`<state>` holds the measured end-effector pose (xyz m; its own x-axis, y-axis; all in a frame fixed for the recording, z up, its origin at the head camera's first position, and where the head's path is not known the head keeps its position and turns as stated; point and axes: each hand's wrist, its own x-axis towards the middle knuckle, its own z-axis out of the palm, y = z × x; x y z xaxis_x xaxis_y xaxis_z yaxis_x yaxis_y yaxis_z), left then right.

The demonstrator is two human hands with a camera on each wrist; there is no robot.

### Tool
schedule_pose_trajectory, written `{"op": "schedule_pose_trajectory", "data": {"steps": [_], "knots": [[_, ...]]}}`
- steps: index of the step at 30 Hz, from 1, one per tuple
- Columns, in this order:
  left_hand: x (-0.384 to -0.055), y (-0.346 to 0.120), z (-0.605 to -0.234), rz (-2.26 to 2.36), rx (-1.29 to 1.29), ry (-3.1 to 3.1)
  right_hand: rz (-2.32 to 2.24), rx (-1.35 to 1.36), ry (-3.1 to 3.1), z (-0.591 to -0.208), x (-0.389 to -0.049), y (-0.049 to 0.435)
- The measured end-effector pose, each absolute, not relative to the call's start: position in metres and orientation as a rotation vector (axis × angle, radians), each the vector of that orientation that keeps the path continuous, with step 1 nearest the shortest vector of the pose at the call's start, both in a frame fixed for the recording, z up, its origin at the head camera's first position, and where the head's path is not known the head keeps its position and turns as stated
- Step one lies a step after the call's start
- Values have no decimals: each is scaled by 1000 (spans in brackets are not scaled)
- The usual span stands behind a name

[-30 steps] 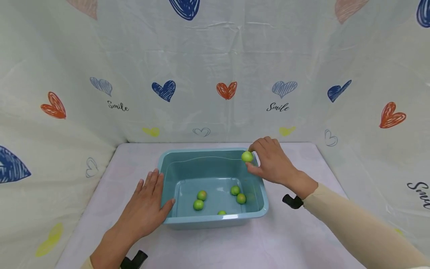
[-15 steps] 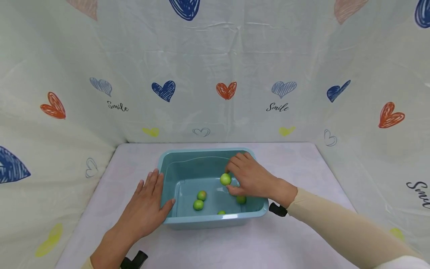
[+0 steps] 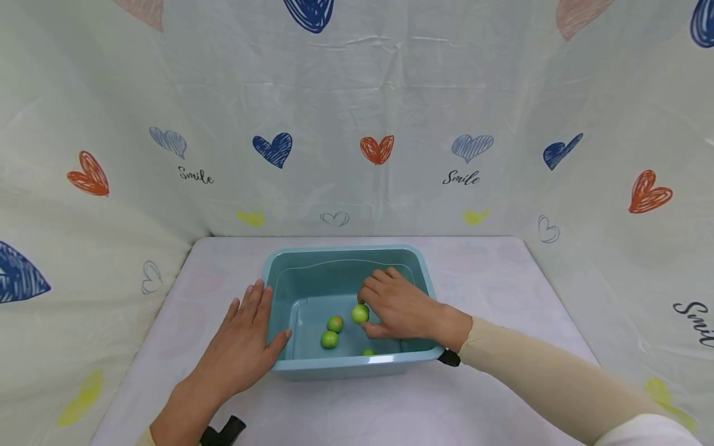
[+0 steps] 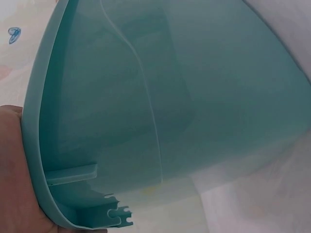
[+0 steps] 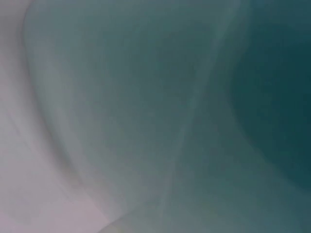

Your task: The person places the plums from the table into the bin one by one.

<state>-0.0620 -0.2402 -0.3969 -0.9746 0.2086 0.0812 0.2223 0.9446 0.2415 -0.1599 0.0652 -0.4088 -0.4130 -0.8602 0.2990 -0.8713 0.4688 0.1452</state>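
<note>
My right hand (image 3: 404,310) is inside the blue-green plastic basin (image 3: 346,365), pinching a small round green fruit (image 3: 360,314) between thumb and fingertips. Just left of it, two more green fruits lie together on the basin floor, the upper fruit (image 3: 335,324) with a reddish tint and the lower fruit (image 3: 330,339) plain green. Part of another fruit (image 3: 369,352) shows above the near rim. The right hand hides the basin's right part. My left hand (image 3: 242,344) rests flat on the basin's left rim with fingers extended; in the left wrist view, this hand (image 4: 19,179) lies against the rim.
The basin stands on a table with a pale cloth (image 3: 474,396). Behind and at both sides hangs a white curtain (image 3: 334,93) printed with hearts. In the right wrist view, the basin's outer wall (image 5: 131,107) fills most of the picture, blurred.
My right hand has carried the pinched green fruit from above the basin's far right corner down and left, close to the two fruits at its middle. The left hand has stayed on the rim.
</note>
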Motion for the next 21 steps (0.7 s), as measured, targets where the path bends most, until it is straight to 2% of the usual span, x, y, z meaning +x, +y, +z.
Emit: {"op": "schedule_pose_trajectory", "data": {"steps": [21], "knots": [[-63, -240, -396, -402, -335, -3037, -32, 1465, -2411, -417, -160, 63]]}}
